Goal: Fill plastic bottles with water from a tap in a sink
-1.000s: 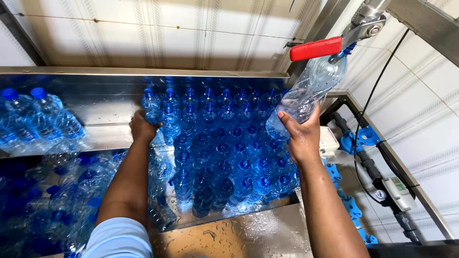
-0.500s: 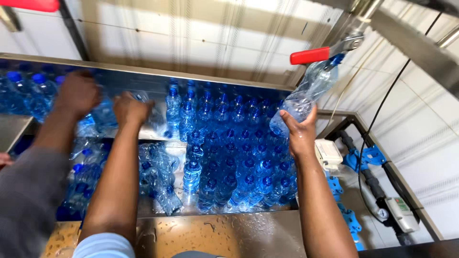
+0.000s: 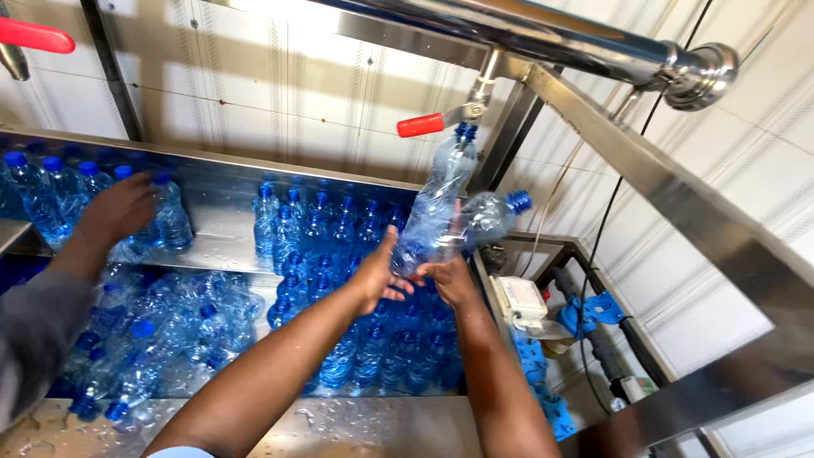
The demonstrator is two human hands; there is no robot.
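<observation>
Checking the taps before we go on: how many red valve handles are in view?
2. One red handle sits above the bottle held up near the left hand and right hand; another is top left. More may be out of frame.
</observation>
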